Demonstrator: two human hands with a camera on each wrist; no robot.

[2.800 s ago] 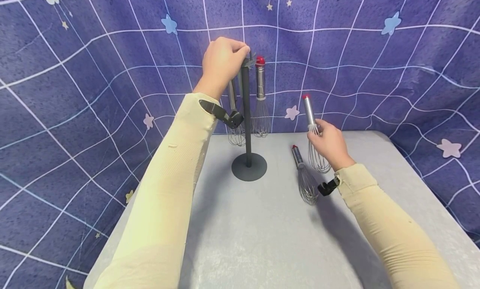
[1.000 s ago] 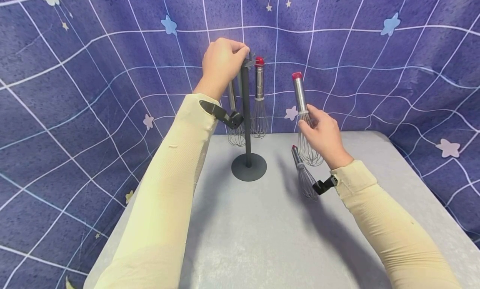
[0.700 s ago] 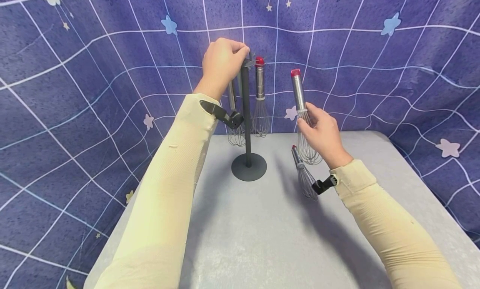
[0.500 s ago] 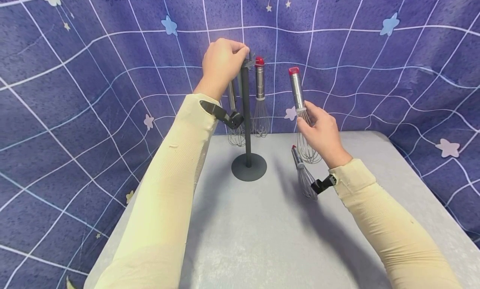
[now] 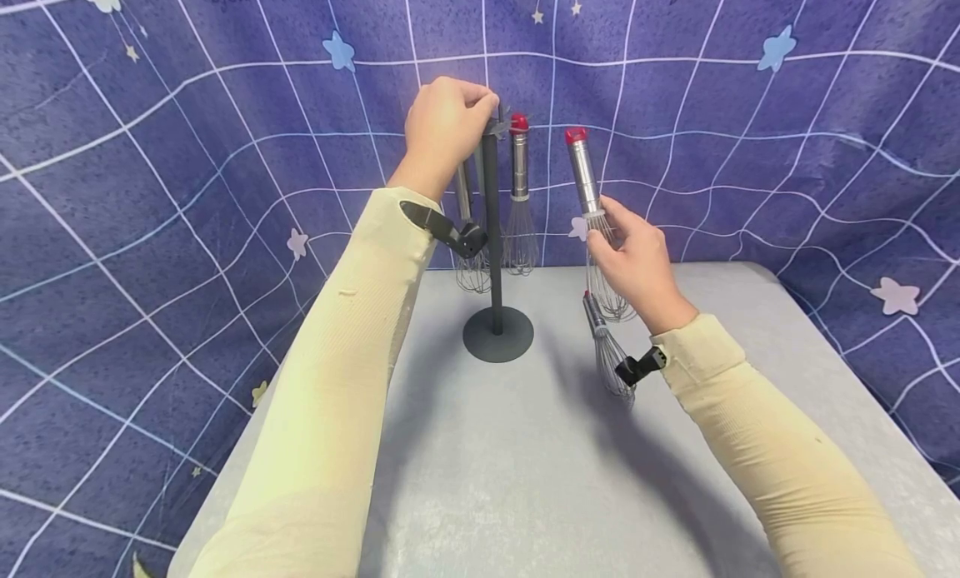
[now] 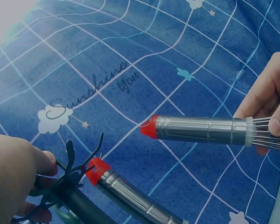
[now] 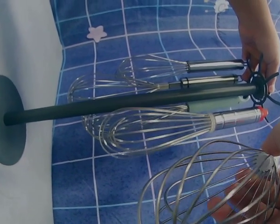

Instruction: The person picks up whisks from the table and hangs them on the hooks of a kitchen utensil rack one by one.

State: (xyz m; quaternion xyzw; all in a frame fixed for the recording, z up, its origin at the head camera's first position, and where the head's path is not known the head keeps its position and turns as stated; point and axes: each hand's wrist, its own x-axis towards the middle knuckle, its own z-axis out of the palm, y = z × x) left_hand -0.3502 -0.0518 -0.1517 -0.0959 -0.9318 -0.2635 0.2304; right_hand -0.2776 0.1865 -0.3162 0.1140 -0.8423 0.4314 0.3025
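My left hand [image 5: 447, 128] pinches the hooked top of a dark upright utensil stand [image 5: 492, 228]. In my right hand [image 5: 637, 257] is a wire whisk [image 5: 583, 178], gripped at the wires just below its collar. Its metal handle points upward and ends in a red cap, to the right of the stand and apart from the hooks. Another red-capped whisk [image 5: 521, 166] hangs on the stand's right side. Behind the pole, the right wrist view shows more hanging whisks, one with a pale green handle [image 7: 214, 103] and one with a silver handle [image 7: 217, 65].
A smaller red-tipped whisk [image 5: 598, 320] lies on the grey table [image 5: 480, 478] below my right hand, partly hidden by the wrist camera [image 5: 641, 366]. The stand's round base [image 5: 498, 345] sits near the back. A blue patterned cloth [image 5: 675, 103] hangs behind.
My right hand has carried its whisk up and left toward the stand, and the handle now appears higher. My left hand has stayed at the stand's top.
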